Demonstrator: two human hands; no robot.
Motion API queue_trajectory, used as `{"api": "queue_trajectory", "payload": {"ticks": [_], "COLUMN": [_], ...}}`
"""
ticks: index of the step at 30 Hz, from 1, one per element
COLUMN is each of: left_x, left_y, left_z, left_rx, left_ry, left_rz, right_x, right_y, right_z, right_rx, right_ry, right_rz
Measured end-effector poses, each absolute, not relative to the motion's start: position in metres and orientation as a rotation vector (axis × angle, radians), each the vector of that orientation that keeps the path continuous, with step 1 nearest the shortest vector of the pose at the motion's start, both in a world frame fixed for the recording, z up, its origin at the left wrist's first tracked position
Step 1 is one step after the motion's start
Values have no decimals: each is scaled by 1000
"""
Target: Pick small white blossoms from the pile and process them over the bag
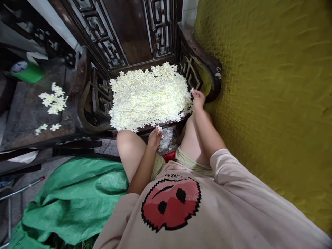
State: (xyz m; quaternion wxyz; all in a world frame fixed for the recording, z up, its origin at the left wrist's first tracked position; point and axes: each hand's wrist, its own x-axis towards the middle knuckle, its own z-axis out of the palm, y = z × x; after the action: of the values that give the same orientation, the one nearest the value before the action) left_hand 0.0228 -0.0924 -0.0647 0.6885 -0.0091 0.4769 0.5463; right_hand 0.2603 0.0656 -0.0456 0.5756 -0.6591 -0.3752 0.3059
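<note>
A thick layer of small white flowers [150, 100] with pale yellow centres covers the seat of a dark carved wooden chair [137, 34]. Just in front of the seat's near edge, my left hand [155, 139] is closed on white flowers [159, 129] that show at its fingertips. My right hand [198, 99] is at the right edge of the flower layer, near the chair's armrest. Its thumb and fingers pinch a small white flower [192, 90]. Parts of both hands' fingers are turned away from view.
On a dark wooden table [23, 114] at left lie loose white flowers [54, 100] and a green roll [27, 72]. A green sack [77, 197] lies on the floor at lower left. A textured yellow-green surface [272, 103] rises close on the right. Flowers are scattered below the seat.
</note>
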Motion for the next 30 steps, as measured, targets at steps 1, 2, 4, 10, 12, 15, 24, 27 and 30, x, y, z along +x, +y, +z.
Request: {"api": "queue_trajectory", "payload": {"ticks": [1,2,4,10,12,15,24,27,30], "left_x": [23,23,23,26,27,28,27,27,28], "left_y": [-92,-92,-92,-91,-91,-92,-91,-90,-89], "left_z": [-64,-64,-63,-65,-65,-64,-68,-68,-68], "left_rx": [-19,-18,-13,56,101,151,101,108,108], "left_ry": [1071,1076,1085,1086,1083,1083,1065,1070,1081], "left_rz": [1221,1221,1222,1209,1189,1156,1201,1183,1174], "right_x": [267,269,261,186,169,158,163,163,162], "right_y": [76,81,78,-17,-45,-63,-45,-46,-47], "right_z": [-47,-48,-49,-45,-44,-43,-40,-40,-42], "right_rx": [-1565,-1596,-1653,-1392,-1304,-1284,-1333,-1302,-1308], "right_ry": [-939,-1015,-1177,-1633,-1671,-1589,-1338,-1372,-1405], "right_rz": [660,636,645,1226,1384,1438,1479,1537,1552]}}
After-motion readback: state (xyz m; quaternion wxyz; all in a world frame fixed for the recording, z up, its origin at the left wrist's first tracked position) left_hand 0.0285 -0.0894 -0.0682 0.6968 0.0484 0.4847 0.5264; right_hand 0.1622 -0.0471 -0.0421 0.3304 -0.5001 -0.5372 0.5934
